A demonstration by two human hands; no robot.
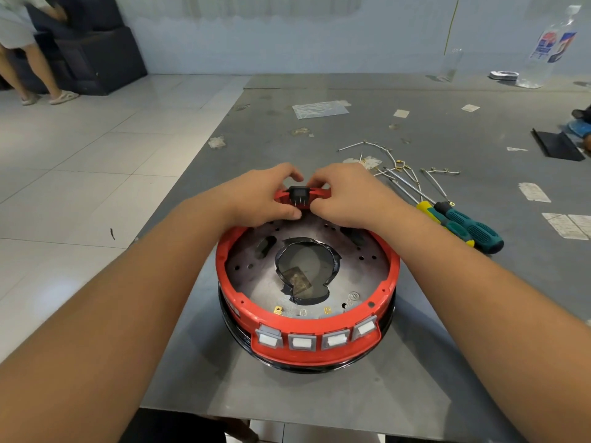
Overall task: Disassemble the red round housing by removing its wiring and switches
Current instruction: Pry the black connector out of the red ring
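Note:
The red round housing (pixel 307 354) sits on the grey table (pixel 415 362) in front of me, open side up, with a metal plate and a taped central hole inside. Several white rocker switches (pixel 302 343) line its near wall. At the far rim a black socket part (pixel 299 196) with metal prongs sits in the red wall. My left hand (pixel 262 199) and my right hand (pixel 348 196) both pinch this black part from either side, fingers curled round it and the rim.
Loose white wires with brass terminals (pixel 399 164) lie right of the housing. Two screwdrivers (pixel 460 225) with green-yellow handles rest beside them. A plastic bottle (pixel 550 49) and a glass stand at the far right. A person stands on the tiled floor at far left.

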